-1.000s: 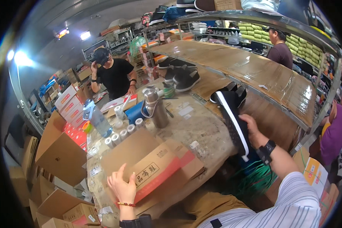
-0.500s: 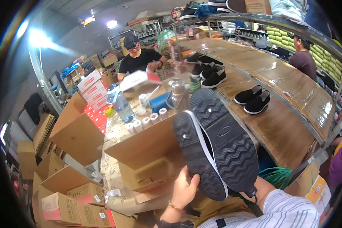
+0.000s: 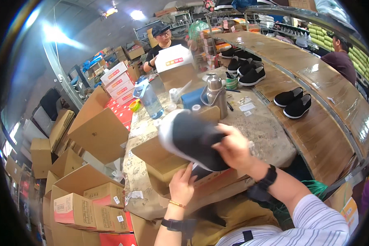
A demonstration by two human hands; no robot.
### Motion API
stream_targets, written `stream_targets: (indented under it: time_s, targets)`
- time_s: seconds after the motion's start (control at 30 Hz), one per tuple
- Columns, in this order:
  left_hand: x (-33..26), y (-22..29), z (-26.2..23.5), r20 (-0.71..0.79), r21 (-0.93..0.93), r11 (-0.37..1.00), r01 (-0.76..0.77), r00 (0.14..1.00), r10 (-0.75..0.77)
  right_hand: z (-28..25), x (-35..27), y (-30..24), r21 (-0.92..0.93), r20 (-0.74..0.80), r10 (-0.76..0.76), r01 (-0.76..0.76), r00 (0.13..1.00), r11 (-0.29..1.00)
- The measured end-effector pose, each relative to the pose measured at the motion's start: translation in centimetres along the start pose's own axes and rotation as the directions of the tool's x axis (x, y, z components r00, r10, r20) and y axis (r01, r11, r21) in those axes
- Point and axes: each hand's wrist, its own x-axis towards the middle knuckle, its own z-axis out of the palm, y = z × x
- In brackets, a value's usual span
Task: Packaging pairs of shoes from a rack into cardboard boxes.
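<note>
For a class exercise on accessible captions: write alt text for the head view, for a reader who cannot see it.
The right hand holds a black shoe over an open cardboard box on a cluttered table, the left hand touching the box. Pairs of black shoes sit on a wooden bench.

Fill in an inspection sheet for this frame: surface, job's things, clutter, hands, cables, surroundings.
Surface: worn worktable, crowded.
Job's things: black shoe with white sole, over an open cardboard shoebox.
Clutter: steel flask, water bottle, blue box, paper slips.
Hands: right hand grips the shoe; left hand rests on the shoebox front.
Cables: nothing seen.
Surroundings: stacked cartons at left, shoe pairs on a long bench, two other people beyond.
</note>
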Motion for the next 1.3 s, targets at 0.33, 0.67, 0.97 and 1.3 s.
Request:
stream_targets:
  time_s: [0.33,0.67,0.97,1.3]
  targets:
    - [-0.7,0.1,-0.5,-0.002,0.054,0.996,-0.073,0.997,0.073,3.8,1.6,2.6,-0.053,0.245,-0.346,0.369,0.906,0.928]
    - [-0.1,-6.0,-7.9,-0.271,0.207,0.978,-0.027,0.959,0.083,-0.9,-1.5,7.7,-0.135,0.192,0.121,-0.096,0.974,0.986]
    - [-1.2,-9.6,-0.8,-0.145,-0.289,0.9,0.327,0.914,-0.378,2.4,-8.5,9.6,-0.353,0.211,0.562,-0.474,0.8,0.807]
    - [0.4,-9.0,-8.5,0.195,0.33,0.936,-0.122,0.979,0.059,-0.4,-2.0,9.0,-0.14,0.748,0.169,-0.095,0.642,0.986]
